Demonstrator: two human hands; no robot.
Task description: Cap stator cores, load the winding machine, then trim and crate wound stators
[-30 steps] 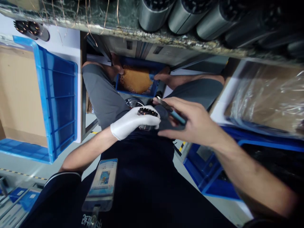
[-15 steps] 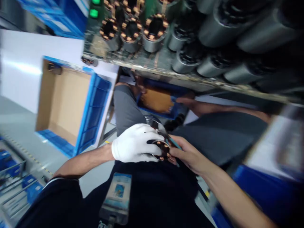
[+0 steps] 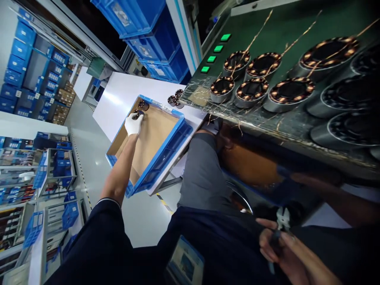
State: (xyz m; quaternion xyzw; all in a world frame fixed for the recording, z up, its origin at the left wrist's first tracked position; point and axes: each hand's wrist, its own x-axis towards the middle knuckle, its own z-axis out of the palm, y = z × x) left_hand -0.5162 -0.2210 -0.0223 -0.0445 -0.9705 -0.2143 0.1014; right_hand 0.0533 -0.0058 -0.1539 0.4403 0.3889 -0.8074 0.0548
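My left hand point(image 3: 133, 123), in a white glove, reaches out into a blue crate point(image 3: 166, 146) lined with cardboard and is closed on a copper-wound motor stator point(image 3: 138, 114) at the crate's far corner. Another stator point(image 3: 143, 105) sits just beyond it in the crate. My right hand point(image 3: 282, 247), bare, rests low over my lap and grips small cutting pliers point(image 3: 281, 221) with dark handles, jaws pointing up.
A green-topped bench point(image 3: 267, 114) at right carries several stators with copper wire ends. Two more stators point(image 3: 175, 99) lie on the white table point(image 3: 118, 99). Another person in grey shorts point(image 3: 202, 174) sits beside a blue tray of copper scrap point(image 3: 246, 166). Blue bins fill shelves at left.
My left hand has carried the stator from my lap out to the left into the blue crate. My right hand dropped lower, still gripping the pliers. The view swung upward and left.
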